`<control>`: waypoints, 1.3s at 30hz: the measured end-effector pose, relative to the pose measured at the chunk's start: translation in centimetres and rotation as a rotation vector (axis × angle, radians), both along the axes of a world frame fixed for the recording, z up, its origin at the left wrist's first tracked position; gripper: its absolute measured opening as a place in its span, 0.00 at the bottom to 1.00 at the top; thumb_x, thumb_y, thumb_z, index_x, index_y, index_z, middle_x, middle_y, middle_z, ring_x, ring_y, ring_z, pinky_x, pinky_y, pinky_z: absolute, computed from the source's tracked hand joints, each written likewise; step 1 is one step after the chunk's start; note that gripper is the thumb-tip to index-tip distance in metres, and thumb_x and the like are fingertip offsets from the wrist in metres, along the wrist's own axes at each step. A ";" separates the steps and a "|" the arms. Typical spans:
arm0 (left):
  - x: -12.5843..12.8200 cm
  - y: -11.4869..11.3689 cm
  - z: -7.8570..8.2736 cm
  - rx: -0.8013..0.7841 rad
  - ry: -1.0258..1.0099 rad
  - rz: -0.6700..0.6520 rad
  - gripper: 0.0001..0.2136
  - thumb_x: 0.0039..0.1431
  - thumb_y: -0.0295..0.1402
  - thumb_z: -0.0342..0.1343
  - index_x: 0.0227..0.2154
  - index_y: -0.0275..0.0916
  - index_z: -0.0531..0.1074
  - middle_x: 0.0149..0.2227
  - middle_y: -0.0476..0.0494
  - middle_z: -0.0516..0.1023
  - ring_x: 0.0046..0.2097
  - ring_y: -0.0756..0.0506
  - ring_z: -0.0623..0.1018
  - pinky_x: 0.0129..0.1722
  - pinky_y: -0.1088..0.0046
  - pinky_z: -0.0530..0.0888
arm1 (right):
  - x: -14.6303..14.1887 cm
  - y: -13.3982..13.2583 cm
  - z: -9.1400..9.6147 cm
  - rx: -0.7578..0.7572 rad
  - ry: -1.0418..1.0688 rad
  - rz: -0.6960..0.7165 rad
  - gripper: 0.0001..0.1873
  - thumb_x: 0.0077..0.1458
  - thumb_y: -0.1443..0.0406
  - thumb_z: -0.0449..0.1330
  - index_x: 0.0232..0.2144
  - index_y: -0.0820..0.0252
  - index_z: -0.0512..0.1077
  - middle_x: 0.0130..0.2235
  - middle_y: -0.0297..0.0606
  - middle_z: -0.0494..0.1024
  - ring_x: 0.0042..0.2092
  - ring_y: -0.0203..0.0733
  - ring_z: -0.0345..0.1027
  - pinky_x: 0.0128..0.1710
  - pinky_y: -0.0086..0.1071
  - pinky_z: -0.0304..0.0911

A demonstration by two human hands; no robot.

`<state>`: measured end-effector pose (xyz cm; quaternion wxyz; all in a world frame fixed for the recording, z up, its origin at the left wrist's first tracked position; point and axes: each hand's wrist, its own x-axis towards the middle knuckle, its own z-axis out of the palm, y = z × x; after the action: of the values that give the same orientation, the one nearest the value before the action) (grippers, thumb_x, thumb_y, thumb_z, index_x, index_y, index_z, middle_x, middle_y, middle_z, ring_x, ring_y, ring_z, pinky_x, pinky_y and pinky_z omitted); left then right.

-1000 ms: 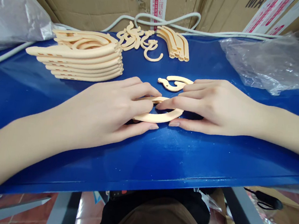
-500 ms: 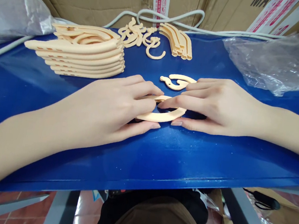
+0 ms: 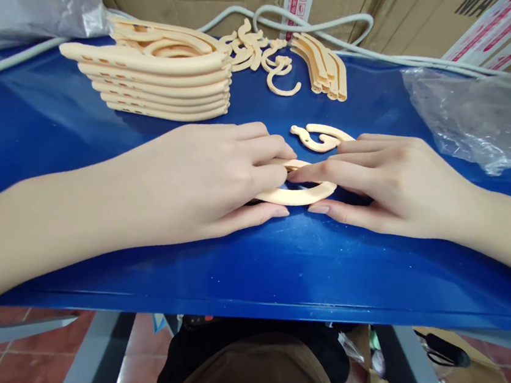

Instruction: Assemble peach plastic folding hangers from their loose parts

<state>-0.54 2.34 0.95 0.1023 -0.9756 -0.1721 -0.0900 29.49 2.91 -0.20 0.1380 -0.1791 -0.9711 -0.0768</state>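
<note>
Curved peach piece (image 3: 302, 195) flat on the blue desk (image 3: 275, 261) at frame centre, long axis running left to right. The left hand (image 3: 220, 175) and right hand (image 3: 390, 182) meet over it from opposite sides, equally near. Each grips it between thumb and forefinger, with the other fingers extended. The piece's left end and the spot under the touching fingertips are hidden. A small hook part (image 3: 321, 139) lies just behind the right fingers, and stacked hanger arms (image 3: 157, 82) sit in the upper left.
</note>
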 end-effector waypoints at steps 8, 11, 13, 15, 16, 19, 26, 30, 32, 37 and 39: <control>0.2 0.0 -0.2 -0.002 -0.016 -0.002 0.28 0.87 0.42 0.34 0.50 0.38 0.82 0.61 0.34 0.86 0.54 0.34 0.87 0.51 0.51 0.87 | 0.2 0.1 -0.1 -0.014 -0.005 0.012 0.21 0.84 0.55 0.51 0.65 0.57 0.76 0.37 0.36 0.82 0.38 0.46 0.75 0.41 0.40 0.70; 0.2 0.0 0.0 -0.007 0.000 -0.005 0.28 0.87 0.42 0.34 0.52 0.37 0.82 0.61 0.34 0.85 0.54 0.34 0.86 0.53 0.52 0.86 | 0.3 0.1 0.2 -0.039 -0.036 0.007 0.23 0.84 0.54 0.51 0.66 0.57 0.75 0.37 0.36 0.82 0.37 0.47 0.75 0.41 0.41 0.71; 0.1 0.1 -0.1 0.010 -0.004 -0.022 0.28 0.87 0.42 0.35 0.53 0.37 0.82 0.60 0.34 0.86 0.54 0.35 0.86 0.52 0.53 0.87 | 0.3 0.1 0.3 -0.040 -0.033 0.005 0.23 0.84 0.53 0.51 0.65 0.57 0.76 0.37 0.37 0.82 0.37 0.47 0.76 0.41 0.41 0.71; 0.0 0.1 -0.4 0.024 -0.021 -0.023 0.27 0.87 0.43 0.35 0.52 0.38 0.81 0.59 0.35 0.86 0.53 0.36 0.86 0.51 0.54 0.87 | 0.3 0.2 0.3 -0.030 -0.027 0.006 0.23 0.84 0.53 0.50 0.65 0.57 0.76 0.37 0.37 0.82 0.37 0.47 0.76 0.41 0.40 0.70; -0.1 0.2 -0.6 0.034 -0.043 -0.018 0.28 0.88 0.44 0.35 0.51 0.38 0.81 0.59 0.35 0.86 0.52 0.36 0.86 0.51 0.54 0.87 | 0.3 0.2 0.3 -0.026 -0.026 0.007 0.24 0.85 0.52 0.49 0.65 0.58 0.76 0.37 0.37 0.82 0.37 0.47 0.76 0.41 0.40 0.70; -0.1 0.2 -1.0 0.057 -0.096 -0.001 0.28 0.88 0.45 0.34 0.49 0.39 0.81 0.59 0.36 0.86 0.52 0.37 0.85 0.51 0.55 0.86 | 0.3 0.2 0.3 -0.027 -0.042 0.006 0.26 0.85 0.51 0.47 0.66 0.58 0.76 0.37 0.37 0.83 0.37 0.46 0.76 0.41 0.39 0.68; 0.0 0.3 0.1 -0.026 0.014 0.006 0.29 0.88 0.46 0.35 0.51 0.38 0.83 0.62 0.34 0.85 0.54 0.36 0.86 0.54 0.55 0.86 | 0.2 0.3 0.3 -0.022 -0.041 0.008 0.27 0.85 0.51 0.46 0.68 0.56 0.74 0.37 0.36 0.82 0.37 0.44 0.76 0.40 0.37 0.68; 0.0 0.5 0.1 0.009 -0.023 -0.026 0.32 0.88 0.46 0.33 0.49 0.37 0.83 0.60 0.34 0.86 0.52 0.36 0.86 0.52 0.56 0.86 | 0.3 0.4 0.2 -0.021 -0.036 0.011 0.27 0.85 0.50 0.45 0.66 0.56 0.76 0.36 0.37 0.81 0.37 0.46 0.76 0.41 0.39 0.69; 0.0 0.5 0.0 0.008 -0.024 -0.026 0.31 0.88 0.44 0.33 0.50 0.38 0.83 0.59 0.35 0.86 0.52 0.36 0.86 0.53 0.56 0.86 | 0.3 0.3 0.2 -0.015 -0.035 0.015 0.27 0.86 0.51 0.45 0.66 0.57 0.75 0.36 0.36 0.81 0.37 0.46 0.76 0.41 0.39 0.69; 0.1 0.5 0.0 -0.027 -0.006 0.000 0.30 0.87 0.42 0.33 0.52 0.39 0.84 0.60 0.37 0.86 0.55 0.37 0.86 0.57 0.57 0.85 | 0.3 0.3 0.3 -0.018 -0.034 0.023 0.26 0.86 0.52 0.46 0.66 0.59 0.75 0.38 0.37 0.84 0.39 0.46 0.78 0.42 0.39 0.70; 0.1 0.6 0.1 -0.062 -0.026 0.016 0.30 0.87 0.42 0.33 0.52 0.41 0.84 0.60 0.39 0.86 0.54 0.36 0.86 0.58 0.55 0.86 | 0.2 0.3 0.2 -0.029 -0.027 0.019 0.25 0.86 0.52 0.46 0.65 0.58 0.75 0.40 0.37 0.85 0.41 0.46 0.80 0.44 0.39 0.71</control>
<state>-0.46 2.91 1.02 0.0705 -0.9756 -0.1839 -0.0966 29.71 3.18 0.01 0.1231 -0.1710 -0.9755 -0.0637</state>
